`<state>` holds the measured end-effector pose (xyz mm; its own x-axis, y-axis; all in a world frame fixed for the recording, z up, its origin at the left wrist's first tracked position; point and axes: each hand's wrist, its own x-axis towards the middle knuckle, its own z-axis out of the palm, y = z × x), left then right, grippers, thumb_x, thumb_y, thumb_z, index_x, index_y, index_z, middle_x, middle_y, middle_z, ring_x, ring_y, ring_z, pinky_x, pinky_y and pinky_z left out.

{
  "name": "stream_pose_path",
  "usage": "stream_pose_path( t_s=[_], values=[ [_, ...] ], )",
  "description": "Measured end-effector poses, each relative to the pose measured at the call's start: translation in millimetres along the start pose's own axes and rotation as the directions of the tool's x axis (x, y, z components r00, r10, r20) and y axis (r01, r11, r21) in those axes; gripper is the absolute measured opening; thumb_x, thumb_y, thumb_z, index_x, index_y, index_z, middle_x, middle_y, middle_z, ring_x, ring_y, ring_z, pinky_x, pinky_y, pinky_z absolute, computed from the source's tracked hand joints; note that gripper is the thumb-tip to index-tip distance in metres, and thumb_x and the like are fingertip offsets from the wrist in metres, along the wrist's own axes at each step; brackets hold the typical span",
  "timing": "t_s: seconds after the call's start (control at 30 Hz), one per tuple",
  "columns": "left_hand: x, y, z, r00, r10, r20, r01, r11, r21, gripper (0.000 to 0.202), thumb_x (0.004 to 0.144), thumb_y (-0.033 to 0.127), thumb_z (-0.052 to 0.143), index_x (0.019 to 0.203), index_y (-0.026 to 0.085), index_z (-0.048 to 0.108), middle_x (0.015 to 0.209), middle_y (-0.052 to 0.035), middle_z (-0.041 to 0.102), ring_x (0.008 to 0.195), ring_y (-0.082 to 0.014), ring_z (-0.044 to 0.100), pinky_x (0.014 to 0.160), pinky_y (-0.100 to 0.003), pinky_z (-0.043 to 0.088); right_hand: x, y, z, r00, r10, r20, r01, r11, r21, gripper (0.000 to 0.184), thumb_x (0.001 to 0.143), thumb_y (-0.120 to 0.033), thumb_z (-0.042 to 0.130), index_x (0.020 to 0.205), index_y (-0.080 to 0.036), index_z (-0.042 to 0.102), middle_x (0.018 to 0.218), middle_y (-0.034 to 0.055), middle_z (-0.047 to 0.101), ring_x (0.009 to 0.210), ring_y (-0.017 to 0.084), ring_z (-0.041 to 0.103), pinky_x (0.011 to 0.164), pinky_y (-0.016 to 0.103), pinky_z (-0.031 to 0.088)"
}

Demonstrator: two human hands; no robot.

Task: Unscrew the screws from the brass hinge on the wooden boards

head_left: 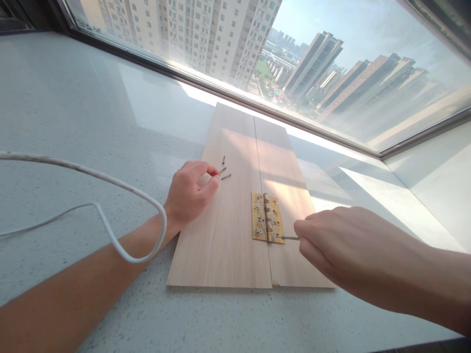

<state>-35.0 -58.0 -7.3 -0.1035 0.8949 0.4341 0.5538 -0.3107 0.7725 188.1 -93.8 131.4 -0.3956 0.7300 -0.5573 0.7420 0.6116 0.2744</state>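
Observation:
Two pale wooden boards (228, 230) lie side by side on a grey speckled sill. A brass hinge (267, 217) spans their seam near the front. My right hand (342, 245) is closed round a thin screwdriver (289, 238) whose tip rests on the hinge's lower right corner. My left hand (189, 193) pinches a small screw (222, 170) between thumb and forefinger on the left board. Two more loose screws (225, 168) lie just beside those fingertips.
A white cable (110, 182) loops over my left forearm and trails off to the left. A large window (279, 59) runs along the back, showing tall buildings. The grey sill (91, 117) stretches wide to the left and in front.

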Motion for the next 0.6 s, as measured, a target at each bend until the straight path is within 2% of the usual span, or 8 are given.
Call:
stream_pose_path(
  t_s=[0.1,0.2,0.27,0.33,0.4,0.43,0.5,0.6],
  values=[
    [-0.5,0.8,-0.2,1.000,-0.006,-0.002,0.006,1.000,0.001,0.013,0.080,0.022,0.053,0.077,0.019,0.065,0.084,-0.0013,0.068,0.084,-0.0192,0.060,0.079,-0.032,0.046,-1.3,0.1,-6.5,0.977,0.179,0.120,-0.198,0.964,0.178,0.031,0.084,-0.027,0.042,0.057,-0.021,0.055,0.053,0.0029,0.052,0.047,0.015,0.045,0.046,0.029,0.023],
    [-1.1,1.2,-0.5,1.000,-0.014,-0.005,0.014,1.000,0.003,0.013,0.081,0.023,0.053,0.077,0.019,0.065,0.083,-0.0008,0.068,0.083,-0.0190,0.060,0.078,-0.032,0.046,2.1,3.5,-15.4,0.928,0.286,0.238,-0.364,0.830,0.422,0.028,0.084,-0.034,0.044,0.066,-0.021,0.062,0.059,0.0026,0.055,0.046,0.014,0.046,0.045,0.028,0.028],
    [-1.1,1.3,-0.5,1.000,-0.016,-0.007,0.016,1.000,0.001,0.013,0.081,0.023,0.053,0.077,0.019,0.065,0.083,-0.0008,0.068,0.083,-0.0190,0.060,0.077,-0.032,0.046,5.6,6.1,-18.2,0.879,0.327,0.348,-0.471,0.714,0.518,0.028,0.084,-0.038,0.045,0.072,-0.021,0.063,0.064,0.0034,0.057,0.044,0.012,0.043,0.043,0.027,0.030],
    [-0.9,1.4,-0.4,1.000,-0.016,-0.004,0.016,1.000,-0.001,0.013,0.081,0.023,0.053,0.077,0.019,0.065,0.084,-0.0011,0.068,0.083,-0.0191,0.060,0.078,-0.032,0.046,8.3,8.3,-17.4,0.809,0.349,0.473,-0.580,0.599,0.551,0.032,0.085,-0.042,0.042,0.074,-0.019,0.062,0.066,0.0044,0.057,0.041,0.010,0.039,0.041,0.027,0.031],
    [-0.6,1.6,-0.5,1.000,-0.015,0.000,0.015,1.000,-0.006,0.013,0.080,0.023,0.053,0.077,0.019,0.065,0.084,-0.0014,0.069,0.084,-0.0192,0.060,0.078,-0.032,0.046,9.3,10.1,-14.3,0.761,0.341,0.551,-0.640,0.532,0.554,0.038,0.087,-0.044,0.039,0.072,-0.018,0.061,0.065,0.0053,0.057,0.040,0.009,0.038,0.040,0.026,0.030],
    [-0.4,1.6,-0.7,1.000,-0.016,0.001,0.016,1.000,-0.009,0.013,0.080,0.022,0.053,0.077,0.019,0.065,0.084,-0.0015,0.069,0.084,-0.0192,0.060,0.078,-0.032,0.046,9.1,10.8,-12.5,0.752,0.334,0.569,-0.650,0.522,0.553,0.041,0.087,-0.045,0.037,0.068,-0.017,0.060,0.062,0.0052,0.056,0.039,0.009,0.039,0.040,0.026,0.029],
    [-0.3,1.5,-1.0,1.000,-0.017,-0.001,0.017,1.000,-0.014,0.013,0.081,0.022,0.053,0.077,0.018,0.065,0.084,-0.0017,0.068,0.084,-0.0188,0.060,0.077,-0.031,0.046,7.9,12.0,-9.0,0.761,0.334,0.556,-0.638,0.543,0.547,0.042,0.088,-0.042,0.035,0.062,-0.017,0.056,0.055,0.0027,0.050,0.039,0.010,0.038,0.040,0.025,0.026],
    [-0.5,0.7,-1.1,1.000,-0.009,-0.003,0.009,1.000,-0.017,0.013,0.081,0.021,0.053,0.077,0.018,0.065,0.082,-0.0016,0.068,0.082,-0.0181,0.059,0.076,-0.030,0.046,6.0,12.2,-4.9,0.829,0.345,0.439,-0.540,0.698,0.471,0.037,0.086,-0.040,0.038,0.057,-0.019,0.051,0.050,-0.0017,0.039,0.040,0.010,0.031,0.041,0.026,0.023]
  ],
)
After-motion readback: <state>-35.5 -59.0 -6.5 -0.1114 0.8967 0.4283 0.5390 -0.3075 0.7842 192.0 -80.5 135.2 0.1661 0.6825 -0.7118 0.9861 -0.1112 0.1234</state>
